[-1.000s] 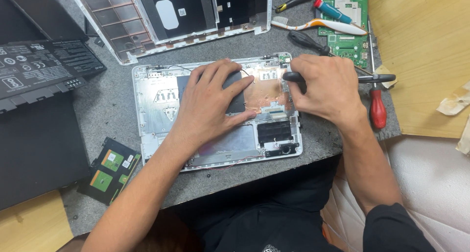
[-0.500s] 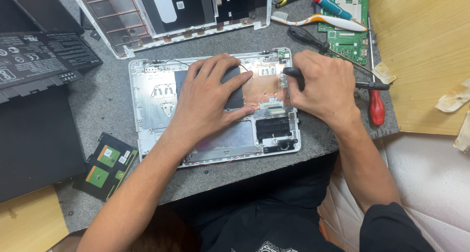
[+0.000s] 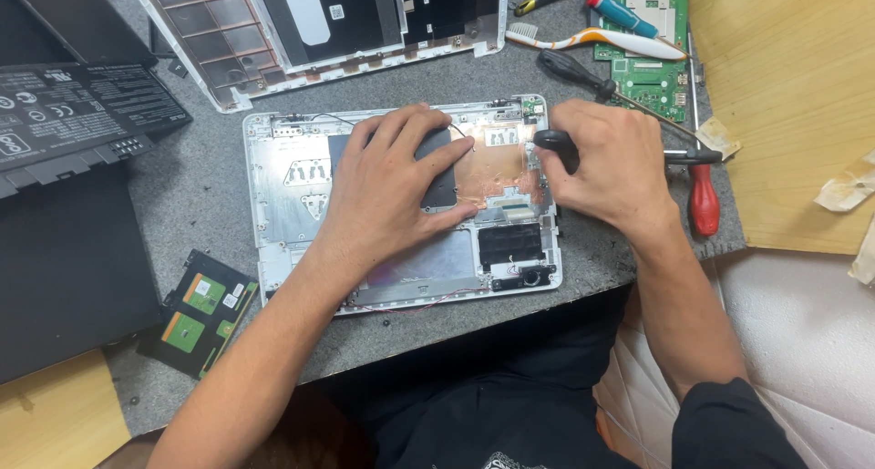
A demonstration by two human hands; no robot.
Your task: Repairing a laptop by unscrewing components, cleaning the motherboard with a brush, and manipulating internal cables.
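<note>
Left hand [image 3: 394, 188] lies open, flat on the laptop base [image 3: 283, 205] at the counter's front edge. Right hand [image 3: 606, 164], nearer the base's right rim, grips a black screwdriver [image 3: 556, 145] standing roughly upright there.

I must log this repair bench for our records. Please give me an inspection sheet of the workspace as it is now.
Surface: grey speckled mat, dusty, on a wooden bench.
Job's things: open white laptop shell, flat; black-handled screwdriver at its upper right part.
Clutter: black battery, removed white cover, green circuit board, toothbrush, red-handled screwdriver, small black board.
Grippers: left hand pressed flat on the shell's inner parts; right hand closed on the black-handled screwdriver.
Cables: thin red wire along the shell's near edge.
Surroundings: white cushion, the person's dark clothing.
</note>
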